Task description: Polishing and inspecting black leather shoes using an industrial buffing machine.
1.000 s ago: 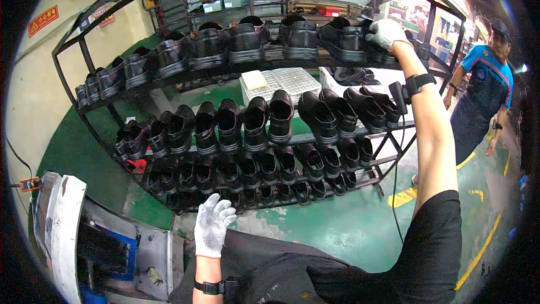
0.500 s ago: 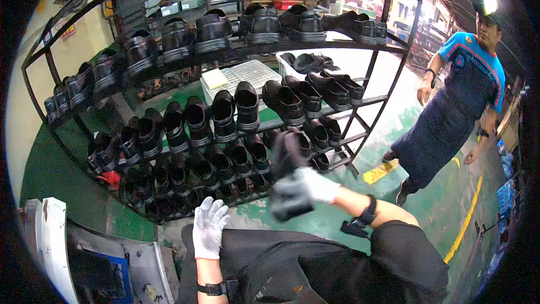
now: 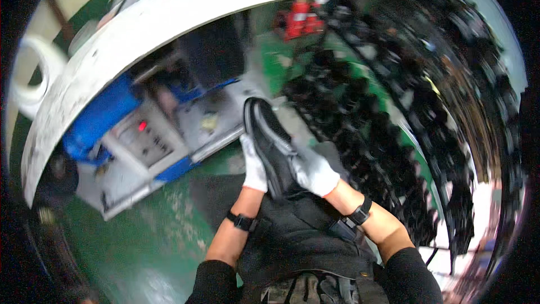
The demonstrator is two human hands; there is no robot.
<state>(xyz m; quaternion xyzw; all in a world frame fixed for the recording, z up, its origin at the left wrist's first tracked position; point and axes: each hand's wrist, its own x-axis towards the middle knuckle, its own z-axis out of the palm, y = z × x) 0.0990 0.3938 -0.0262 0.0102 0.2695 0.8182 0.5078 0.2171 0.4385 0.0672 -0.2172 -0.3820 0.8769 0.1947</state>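
Note:
A black shoe (image 3: 264, 126) with a pale grey edge line is held between my two gloved hands, in front of my dark apron. Its upper end points away from me, toward the machine. My left hand (image 3: 254, 166), in a white glove, lies along the shoe's left side with fingers closed against it. From the right, my right hand (image 3: 316, 171), its glove greyed at the fingers, grips the shoe. Blur and the hands hide part of the shoe's lower end, so I cannot tell whether a second shoe is pressed against it.
Ahead to the left stands a machine with a curved white top (image 3: 185, 11), blue parts and a control panel (image 3: 147, 138) with a red button. Red fire extinguishers (image 3: 301, 19) are behind it. A blurred rack of black shoes (image 3: 360, 129) fills the right. The floor (image 3: 140, 236) is green.
My view has swung left from the shoe rack to the machine. My left hand, open and apart before, now holds the shoe along with my right hand. The other person is out of view.

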